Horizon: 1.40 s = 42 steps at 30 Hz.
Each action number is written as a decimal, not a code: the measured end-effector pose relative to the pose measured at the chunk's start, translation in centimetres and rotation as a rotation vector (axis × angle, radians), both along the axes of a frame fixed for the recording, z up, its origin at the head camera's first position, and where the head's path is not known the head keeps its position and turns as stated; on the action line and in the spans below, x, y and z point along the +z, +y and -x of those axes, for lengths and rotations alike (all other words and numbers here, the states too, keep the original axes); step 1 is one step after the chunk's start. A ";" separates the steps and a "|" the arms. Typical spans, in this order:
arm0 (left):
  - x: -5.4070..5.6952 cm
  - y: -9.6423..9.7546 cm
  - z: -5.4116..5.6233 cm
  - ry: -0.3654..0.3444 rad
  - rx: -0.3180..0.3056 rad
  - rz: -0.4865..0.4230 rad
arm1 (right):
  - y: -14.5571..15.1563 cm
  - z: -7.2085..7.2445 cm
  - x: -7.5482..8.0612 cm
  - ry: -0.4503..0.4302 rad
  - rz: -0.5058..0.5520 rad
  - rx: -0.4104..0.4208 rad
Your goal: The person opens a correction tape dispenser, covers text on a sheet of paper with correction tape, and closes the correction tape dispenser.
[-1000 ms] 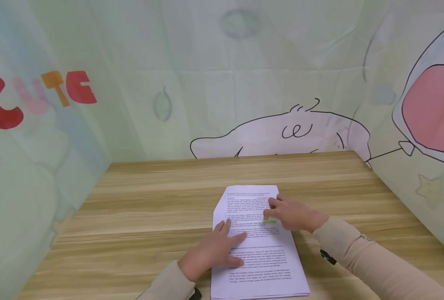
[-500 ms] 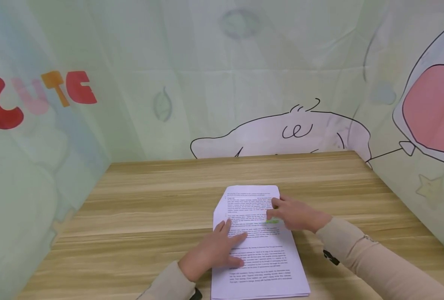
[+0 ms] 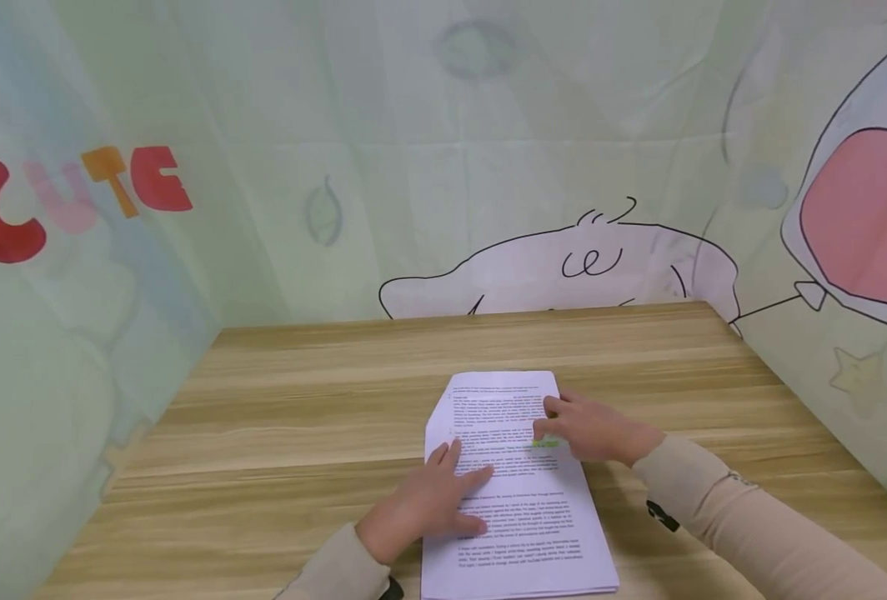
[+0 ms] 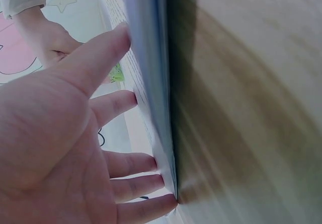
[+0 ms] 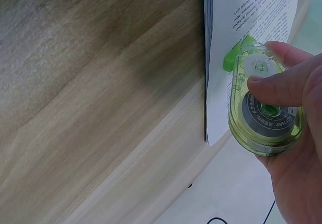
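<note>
Papers (image 3: 518, 486) are lying near, just right of the middle.
The left hand (image 3: 432, 502) is resting spread on them, gripping nothing; the right hand (image 3: 597, 427) is gripping the correction tape (image 5: 261, 126), its green cap (image 5: 231, 60) sitting over the print. That hand is sitting slightly farther right than a second ago, seemingly bringing the tape nearer the page's edge.

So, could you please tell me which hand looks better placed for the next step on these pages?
Probably the right hand: it grips the green tape dispenser over the printed pages, while the left hand lies spread on them.
</note>
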<state>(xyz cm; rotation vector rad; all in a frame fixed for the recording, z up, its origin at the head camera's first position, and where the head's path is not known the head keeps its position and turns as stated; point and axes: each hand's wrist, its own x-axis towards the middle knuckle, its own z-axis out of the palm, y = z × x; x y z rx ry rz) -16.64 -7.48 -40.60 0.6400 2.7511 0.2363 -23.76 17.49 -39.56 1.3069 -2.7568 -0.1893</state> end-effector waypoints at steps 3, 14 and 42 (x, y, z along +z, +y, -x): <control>-0.1 0.0 0.0 0.000 0.000 -0.002 | 0.0 0.0 0.0 -0.012 0.000 -0.013; -0.1 0.0 0.1 0.020 -0.007 0.009 | 0.5 0.4 -0.5 0.005 0.059 0.011; 0.3 0.1 -1.3 0.023 -0.011 -0.010 | 2.7 -1.0 -0.6 -0.030 0.341 0.048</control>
